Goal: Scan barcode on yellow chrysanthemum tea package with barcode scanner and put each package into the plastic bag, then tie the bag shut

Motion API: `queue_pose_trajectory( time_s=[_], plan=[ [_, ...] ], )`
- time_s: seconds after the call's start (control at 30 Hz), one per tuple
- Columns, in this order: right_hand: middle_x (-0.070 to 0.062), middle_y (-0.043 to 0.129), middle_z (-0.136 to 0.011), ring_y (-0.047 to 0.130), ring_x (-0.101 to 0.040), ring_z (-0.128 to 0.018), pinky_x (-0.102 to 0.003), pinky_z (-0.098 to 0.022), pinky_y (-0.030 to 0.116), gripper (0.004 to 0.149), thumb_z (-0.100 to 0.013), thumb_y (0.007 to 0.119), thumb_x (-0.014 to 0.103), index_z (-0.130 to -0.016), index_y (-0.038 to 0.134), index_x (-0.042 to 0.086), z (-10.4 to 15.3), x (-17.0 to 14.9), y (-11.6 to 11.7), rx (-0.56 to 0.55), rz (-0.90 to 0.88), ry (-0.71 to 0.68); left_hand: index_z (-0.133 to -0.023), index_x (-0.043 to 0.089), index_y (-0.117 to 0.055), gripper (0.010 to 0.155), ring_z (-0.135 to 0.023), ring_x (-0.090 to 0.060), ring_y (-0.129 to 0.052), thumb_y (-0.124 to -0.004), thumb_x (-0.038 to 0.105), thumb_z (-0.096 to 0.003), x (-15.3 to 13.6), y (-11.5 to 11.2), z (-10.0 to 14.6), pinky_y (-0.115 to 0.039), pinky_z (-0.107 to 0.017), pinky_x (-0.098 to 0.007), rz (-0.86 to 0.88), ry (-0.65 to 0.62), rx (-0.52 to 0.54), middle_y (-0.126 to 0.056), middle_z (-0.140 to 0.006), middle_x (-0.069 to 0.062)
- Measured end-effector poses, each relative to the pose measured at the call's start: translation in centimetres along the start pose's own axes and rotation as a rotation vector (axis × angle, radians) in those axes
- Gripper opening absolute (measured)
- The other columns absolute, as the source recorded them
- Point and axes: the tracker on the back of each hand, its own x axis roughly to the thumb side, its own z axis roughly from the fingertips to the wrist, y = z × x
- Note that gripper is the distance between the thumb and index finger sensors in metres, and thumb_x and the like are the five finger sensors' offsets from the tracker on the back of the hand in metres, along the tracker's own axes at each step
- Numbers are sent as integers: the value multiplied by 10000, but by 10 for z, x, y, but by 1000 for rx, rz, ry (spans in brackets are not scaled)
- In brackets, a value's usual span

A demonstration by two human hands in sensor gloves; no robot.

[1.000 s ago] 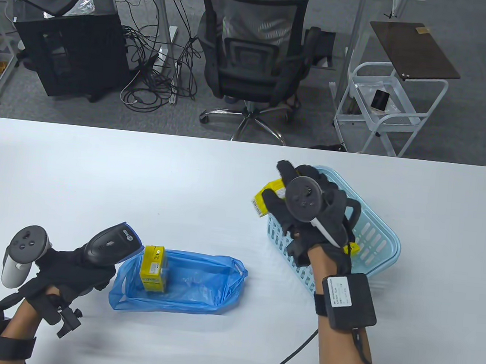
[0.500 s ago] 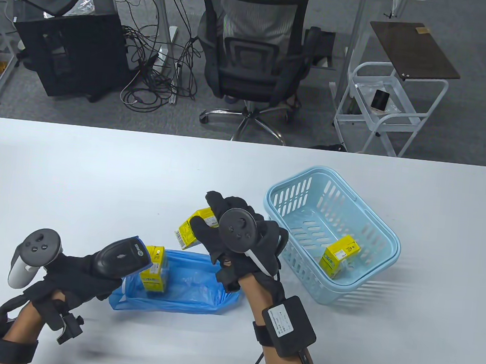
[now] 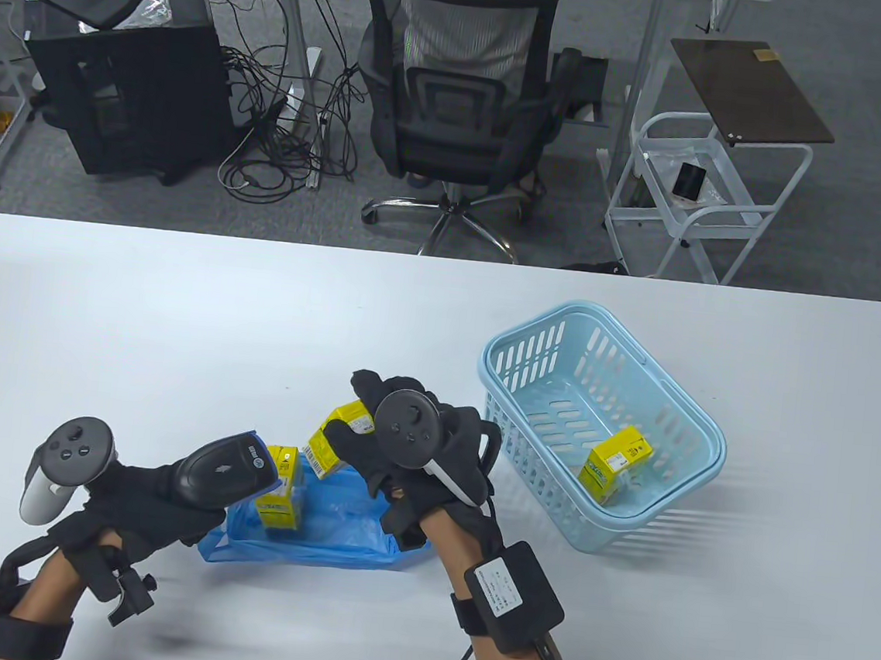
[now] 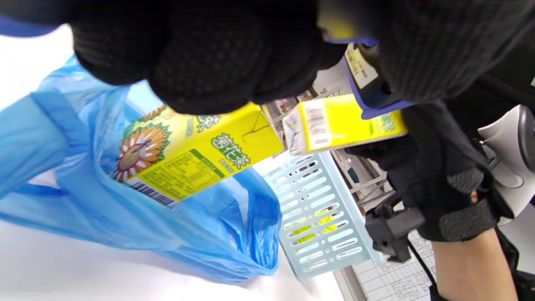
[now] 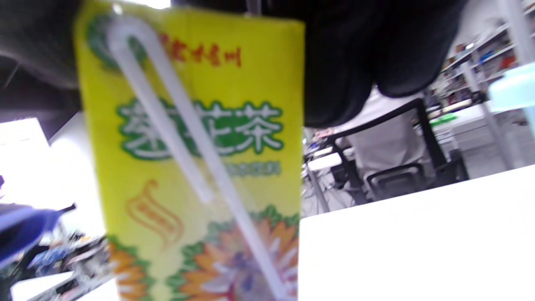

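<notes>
At lower centre, the right hand (image 3: 398, 450) grips a carton (image 3: 330, 444), its barcoded end pointing left at the scanner (image 3: 220, 472). The left hand (image 3: 136, 499) clasps that scanner just beside it, above the bag (image 3: 328, 525).

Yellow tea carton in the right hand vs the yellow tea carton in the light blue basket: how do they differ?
The yellow tea carton in the right hand is gripped aloft above the blue plastic bag; the yellow tea carton in the light blue plastic basket rests untouched. The held one's barcode end faces the black barcode scanner. Both share one yellow design.
</notes>
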Motion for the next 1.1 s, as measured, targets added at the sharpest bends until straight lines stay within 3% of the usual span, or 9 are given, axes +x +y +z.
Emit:
queue_pose_trajectory(
  time_s=[0.13, 0.2, 0.3, 0.63, 1.1],
  plan=[
    [-110, 818, -900, 972, -338, -711, -565, -619, 782, 807, -258, 879, 642, -929, 667, 247, 2, 7, 8, 146, 59, -120, -956, 288, -655, 651, -390, -214, -1056, -867, 569, -409, -2, 6, 1, -894, -405, -463, 25, -4, 33, -980, -621, 95],
    [-116, 779, -941, 921, -374, -769, -586, -652, 739, 845, -258, 915, 589, -955, 613, 218, 5, 12, 21, 280, 48, -213, -957, 287, -654, 651, -392, -215, -1055, -865, 570, -410, -4, 10, 3, -893, -406, -463, 30, -1, 57, -978, -623, 95],
    [-116, 756, -969, 879, -389, -810, -590, -676, 703, 863, -257, 952, 535, -966, 585, 208, 7, 15, 38, 351, 33, -249, -957, 287, -653, 651, -394, -216, -1055, -864, 570, -409, -5, 13, 5, -891, -408, -465, 40, 1, 75, -977, -625, 94],
    [-94, 739, -987, 850, -388, -838, -583, -687, 687, 832, -265, 965, 501, -953, 607, 202, 7, 9, 82, 357, 34, -255, -956, 285, -654, 653, -399, -218, -1054, -863, 571, -407, -6, 15, 5, -890, -410, -467, 35, 16, 82, -977, -629, 94],
    [-91, 726, -997, 832, -388, -850, -583, -693, 675, 806, -275, 963, 488, -947, 620, 204, 4, 7, 92, 348, -36, -253, -956, 284, -657, 653, -403, -222, -1053, -864, 570, -406, -7, 14, 5, -888, -413, -469, 26, 38, 80, -977, -630, 94]
  ],
)
